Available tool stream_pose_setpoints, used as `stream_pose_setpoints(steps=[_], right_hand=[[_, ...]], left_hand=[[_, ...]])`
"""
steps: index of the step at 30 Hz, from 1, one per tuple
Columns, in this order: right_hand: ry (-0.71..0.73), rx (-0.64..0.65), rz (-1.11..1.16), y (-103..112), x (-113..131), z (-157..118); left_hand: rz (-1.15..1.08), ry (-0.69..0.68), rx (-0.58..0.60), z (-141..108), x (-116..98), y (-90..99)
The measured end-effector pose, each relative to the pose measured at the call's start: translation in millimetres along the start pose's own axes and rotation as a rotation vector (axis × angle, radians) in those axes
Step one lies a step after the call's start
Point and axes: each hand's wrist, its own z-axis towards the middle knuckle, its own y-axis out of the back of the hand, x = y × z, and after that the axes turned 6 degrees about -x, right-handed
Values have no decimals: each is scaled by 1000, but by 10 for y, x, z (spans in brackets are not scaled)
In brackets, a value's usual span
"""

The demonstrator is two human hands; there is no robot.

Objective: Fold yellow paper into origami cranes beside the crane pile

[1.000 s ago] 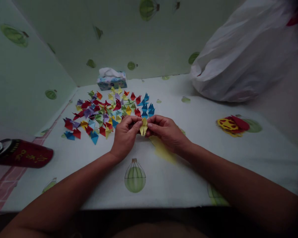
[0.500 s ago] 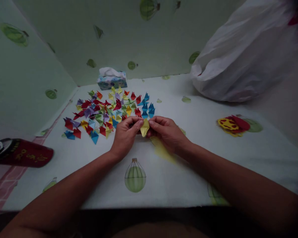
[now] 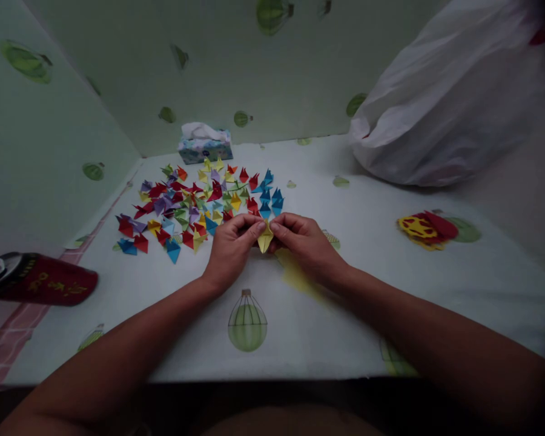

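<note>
A pale wall (image 3: 300,79) rises behind a white table (image 3: 295,357), both printed with green balloons, and the light is dim. Just above the table's middle, a small yellow paper (image 3: 265,243) is held between the two hands, its narrow point turned toward the body. Its left edge is pinched between thumb and finger of the left hand (image 3: 231,247); its right edge is gripped the same way by the right hand (image 3: 303,243). The step in hand is judged to be the shaping of a fold, done in the air with the fingertips. For the next move, an even pinch on both sides seems called for, so that the layers are not torn or skewed (how they lie under the thumbs cannot be made out).

Beneath the right wrist, a yellow sheet (image 3: 302,284) is partly covered. Just beyond the fingertips, blue birds (image 3: 265,209) are grouped, and a many-coloured pile (image 3: 181,203) is spread beyond and to the left of the left hand. Behind that pile a tissue box (image 3: 205,151) is set. Well left of the left hand a red can (image 3: 49,283) is seen lying; well right of the right hand, red and yellow cutouts (image 3: 424,230) are stacked, with a white bag (image 3: 418,133) behind.
</note>
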Motion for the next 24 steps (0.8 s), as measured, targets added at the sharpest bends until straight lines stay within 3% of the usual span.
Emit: stream_pose_setpoints(steps=[9,17,24], right_hand=[[-4,31,57,-10,2,-6],[76,-16,-138,-11,29,-10],[87,-59,-114,-4,29,-17]], left_hand=[[0,-32,-39,-3,-3,-8],[-48,37,9,-19,22,-16],[-98,42,28,-16,28,-22]])
